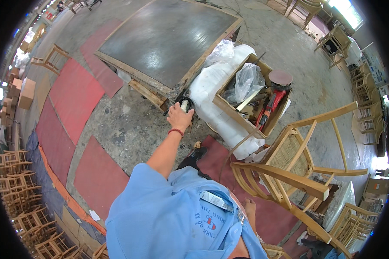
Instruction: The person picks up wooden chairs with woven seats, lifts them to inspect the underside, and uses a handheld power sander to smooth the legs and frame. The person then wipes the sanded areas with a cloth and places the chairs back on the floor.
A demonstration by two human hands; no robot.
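My left hand [180, 118], with a red bead bracelet at the wrist, reaches out to the corner of a low dark-topped table [168, 39]. Its fingers are curled round a pale cylindrical piece [184, 105] with something black around it; its exact kind is hard to make out. Beside my blue shirt, my right hand [249, 206] shows only in part, low and close to a wooden chair [289, 157] with a woven seat. Whether those fingers grip anything is hidden.
A white wrapped bundle [212, 99] lies right of the table. Next to it, an open box [233, 110] holds plastic bags and a red power sander [272, 103]. Red sheets [75, 97] cover parts of the floor. Several wooden chairs [21, 181] stand at the left.
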